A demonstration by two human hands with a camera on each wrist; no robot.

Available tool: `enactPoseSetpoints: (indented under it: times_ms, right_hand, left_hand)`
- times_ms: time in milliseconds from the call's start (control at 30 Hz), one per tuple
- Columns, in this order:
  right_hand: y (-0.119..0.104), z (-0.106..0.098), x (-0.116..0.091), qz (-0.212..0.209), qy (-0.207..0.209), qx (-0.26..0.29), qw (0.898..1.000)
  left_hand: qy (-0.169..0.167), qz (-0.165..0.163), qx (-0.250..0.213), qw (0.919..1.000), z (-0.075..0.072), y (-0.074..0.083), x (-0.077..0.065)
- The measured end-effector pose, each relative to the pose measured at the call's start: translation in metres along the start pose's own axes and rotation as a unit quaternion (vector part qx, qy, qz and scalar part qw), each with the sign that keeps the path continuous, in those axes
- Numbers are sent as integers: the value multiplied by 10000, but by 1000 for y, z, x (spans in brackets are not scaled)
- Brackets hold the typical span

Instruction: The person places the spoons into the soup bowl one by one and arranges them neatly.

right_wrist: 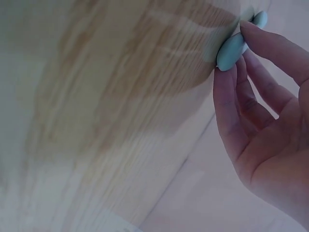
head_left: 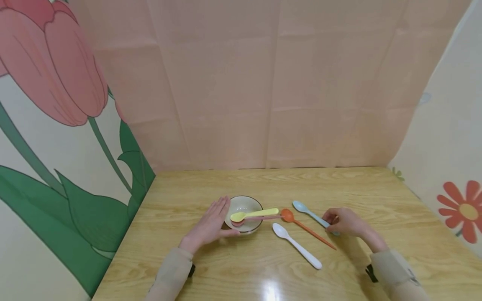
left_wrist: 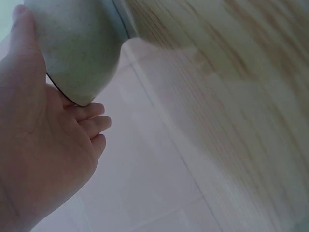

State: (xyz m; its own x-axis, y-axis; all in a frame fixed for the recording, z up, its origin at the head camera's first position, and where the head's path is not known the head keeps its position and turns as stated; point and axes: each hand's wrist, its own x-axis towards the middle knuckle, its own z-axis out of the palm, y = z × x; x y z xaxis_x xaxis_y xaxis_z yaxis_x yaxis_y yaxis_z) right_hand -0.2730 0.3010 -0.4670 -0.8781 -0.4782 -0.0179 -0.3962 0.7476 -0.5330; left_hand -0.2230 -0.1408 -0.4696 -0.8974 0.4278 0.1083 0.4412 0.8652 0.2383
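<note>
Light blue, smooth, plastic-looking spoon (head_left: 312, 215): oval scoop, slim handle with rounded end; on the right of the spoon group, scoop pointing away and left, handle end toward the right hand (head_left: 347, 222). Right hand nearly closed, thumb and fingers pinching that handle end; cannot tell whether it is lifted at all

Round cream ceramic-looking bowl (head_left: 245, 204), dark brown rim, upright. Inside, a yellow spoon (head_left: 257, 214) and a pink spoon (head_left: 264, 217), scoops in, handles out over the right rim; yellow partly covers pink. Left hand (head_left: 209, 225) spread against the bowl's left side, fingers nearly straight, thumb along the near side

Between bowl and light blue spoon: long thin orange spoon (head_left: 306, 229). Nearer the person: white spoon (head_left: 297, 246). All on the wood-grain table (head_left: 233, 271)
</note>
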Motion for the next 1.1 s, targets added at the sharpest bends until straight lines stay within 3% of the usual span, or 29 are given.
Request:
enactPoseSetpoints:
  times_ms: [467, 833, 1100]
  right_hand:
    - [3, 3, 2, 64, -40, -46, 10000]
    - [1, -1, 1, -126, -57, 72, 9999]
    - [-3, -10, 6, -232, 97, 85, 9996]
  left_hand:
    - [5, 59, 31, 10000, 0, -2, 0]
    - [-114, -36, -12, 9999, 0, 0, 0]
    - [74, 88, -14, 9999, 0, -1, 1]
